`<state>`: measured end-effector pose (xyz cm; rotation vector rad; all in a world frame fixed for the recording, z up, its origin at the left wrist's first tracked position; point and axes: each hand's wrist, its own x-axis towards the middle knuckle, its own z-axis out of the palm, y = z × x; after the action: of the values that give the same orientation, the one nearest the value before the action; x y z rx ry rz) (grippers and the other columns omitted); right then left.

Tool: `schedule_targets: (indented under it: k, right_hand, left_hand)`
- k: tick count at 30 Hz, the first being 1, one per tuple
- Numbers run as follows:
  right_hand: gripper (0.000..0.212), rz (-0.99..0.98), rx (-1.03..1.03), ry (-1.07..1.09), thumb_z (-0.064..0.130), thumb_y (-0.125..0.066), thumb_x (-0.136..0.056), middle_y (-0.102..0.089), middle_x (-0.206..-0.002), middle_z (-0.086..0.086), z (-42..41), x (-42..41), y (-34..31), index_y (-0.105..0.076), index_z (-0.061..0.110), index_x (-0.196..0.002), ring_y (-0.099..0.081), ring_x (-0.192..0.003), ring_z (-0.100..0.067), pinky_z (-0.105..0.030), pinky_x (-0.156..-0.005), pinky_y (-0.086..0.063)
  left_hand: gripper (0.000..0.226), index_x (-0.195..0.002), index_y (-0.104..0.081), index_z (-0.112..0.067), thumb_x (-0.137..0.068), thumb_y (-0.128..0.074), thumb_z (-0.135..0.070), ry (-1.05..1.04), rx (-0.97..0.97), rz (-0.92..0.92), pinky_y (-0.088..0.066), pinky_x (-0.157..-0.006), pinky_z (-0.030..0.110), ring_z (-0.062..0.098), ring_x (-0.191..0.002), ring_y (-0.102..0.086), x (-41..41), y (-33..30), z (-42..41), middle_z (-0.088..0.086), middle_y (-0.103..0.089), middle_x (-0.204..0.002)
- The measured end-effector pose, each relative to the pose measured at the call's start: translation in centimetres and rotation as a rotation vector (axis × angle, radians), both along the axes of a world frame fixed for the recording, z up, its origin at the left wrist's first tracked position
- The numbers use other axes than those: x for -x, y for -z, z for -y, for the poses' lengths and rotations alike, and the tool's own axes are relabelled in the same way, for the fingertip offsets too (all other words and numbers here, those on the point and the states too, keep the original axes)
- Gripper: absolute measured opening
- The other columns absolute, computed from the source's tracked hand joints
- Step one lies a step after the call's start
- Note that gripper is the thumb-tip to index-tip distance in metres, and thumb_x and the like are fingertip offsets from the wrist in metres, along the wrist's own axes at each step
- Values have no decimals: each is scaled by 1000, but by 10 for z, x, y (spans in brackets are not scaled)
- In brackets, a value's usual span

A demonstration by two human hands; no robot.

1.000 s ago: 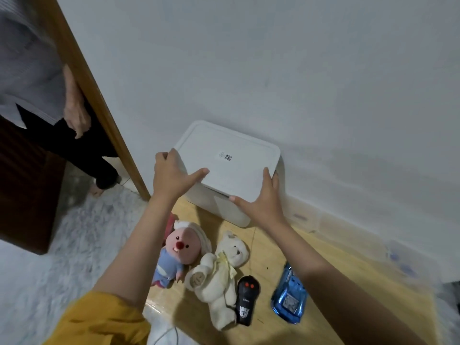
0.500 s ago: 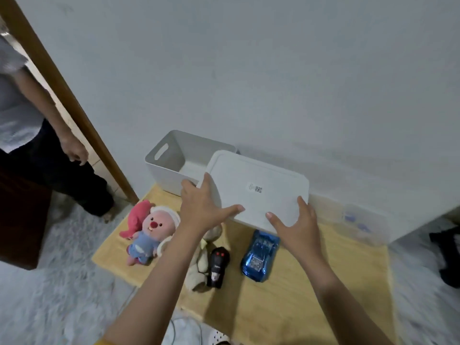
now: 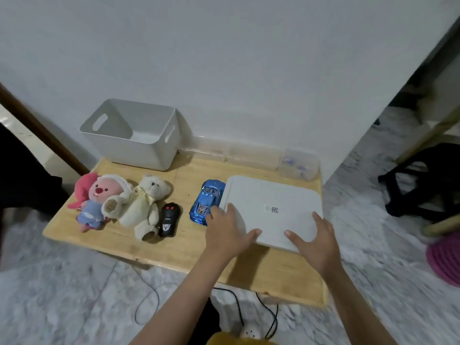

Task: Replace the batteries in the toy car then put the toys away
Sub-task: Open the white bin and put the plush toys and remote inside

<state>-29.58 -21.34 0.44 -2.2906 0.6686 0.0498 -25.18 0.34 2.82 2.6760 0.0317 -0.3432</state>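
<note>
A white lid [image 3: 271, 210] hangs low over the right part of the wooden table [image 3: 189, 247], held at its near edge. My left hand [image 3: 227, 232] grips its left corner and my right hand [image 3: 311, 239] grips its near right edge. The blue toy car [image 3: 206, 201] lies just left of the lid, partly covered by it. A black remote control [image 3: 168, 219] lies left of the car. Further left lie a cream teddy bear [image 3: 143, 204] and a pink plush doll [image 3: 95, 199]. The white storage bin [image 3: 132, 133] stands uncovered at the back left by the wall.
Clear plastic boxes [image 3: 251, 155] line the wall behind the lid; the right one holds small blue things. Cables and a power strip [image 3: 246, 332] lie on the floor under the near edge. A black bag [image 3: 420, 180] and a pink object [image 3: 445, 257] sit at the right.
Both hands lifted the lid off the bin and carried it to the right and down over the table. The bin now stands uncovered. The view swung right, away from the person in the doorway.
</note>
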Motion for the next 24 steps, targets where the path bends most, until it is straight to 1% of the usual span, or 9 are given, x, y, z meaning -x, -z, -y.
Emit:
schedule_targets:
  k: [3,6,11,13,15,18,20,22,24]
  right_hand:
    - [105,-31,-1,-8,64,-73,-64,-26,-151,-8,9,20,18,-26,18,-147,-32,-137,-26,-43,-106,-35]
    - [104,-82,-14,-27,62,-71,-68,-22,-153,-9,10,34,35,-24,15,-147,-31,-138,-26,-42,-104,-37]
    - [103,-149,-10,-123,62,-68,-72,7,-159,-8,3,46,54,-18,16,-149,-9,-146,-26,-41,-112,-28]
    - [100,-157,-6,-137,60,-68,-74,15,-158,-8,1,47,57,-16,17,-149,-2,-146,-27,-42,-114,-23]
    - [97,-160,25,-146,55,-67,-77,17,-157,-12,-1,45,56,-16,16,-149,5,-146,-29,-45,-117,-12]
    - [89,-141,74,-144,49,-64,-83,14,-157,-18,-10,39,50,-18,12,-149,15,-145,-28,-48,-115,3]
    - [82,-86,78,-145,46,-63,-85,8,-158,-18,-23,32,42,-22,11,-148,14,-145,-26,-48,-116,-1]
    - [74,-5,54,-153,41,-63,-87,-1,-158,-15,-43,21,32,-29,11,-145,5,-147,-25,-44,-116,-13]
    - [67,76,-6,-167,37,-64,-87,-10,-158,-8,-70,8,23,-35,14,-143,-6,-146,-21,-30,-111,-23]
  left_hand:
    - [101,-140,-27,-16,-66,-56,-78,18,-9,-54,-42,-93,43,35,-123,-26,18,24,10,16,-30,-133]
    - [99,-140,-26,-15,-69,-53,-79,51,-32,-97,-42,-92,41,33,-119,-30,28,42,14,17,-31,-131]
    - [99,-143,-20,-13,-72,-54,-73,119,-130,-126,-33,-103,41,34,-118,-33,32,60,12,18,-31,-133]
    - [98,-144,-16,-14,-74,-54,-70,139,-143,-150,-31,-106,42,35,-120,-32,33,65,12,18,-27,-135]
    - [96,-145,-13,-15,-76,-54,-67,142,-126,-180,-27,-109,43,35,-122,-28,33,67,13,17,-21,-137]
    - [84,-142,-22,-15,-79,-57,-59,119,-33,-134,-27,-109,40,33,-126,-23,34,65,8,16,-16,-140]
    - [75,-144,-27,-15,-84,-60,-48,99,93,-63,-32,-107,39,31,-133,-18,35,61,-3,15,-15,-145]
    - [63,-140,-38,-15,-86,-61,-36,74,215,40,-35,-102,34,29,-135,-21,35,52,-20,14,-23,-144]
    - [49,-130,-49,-14,-85,-62,-30,48,286,157,-33,-96,26,27,-130,-30,31,40,-43,11,-33,-137]
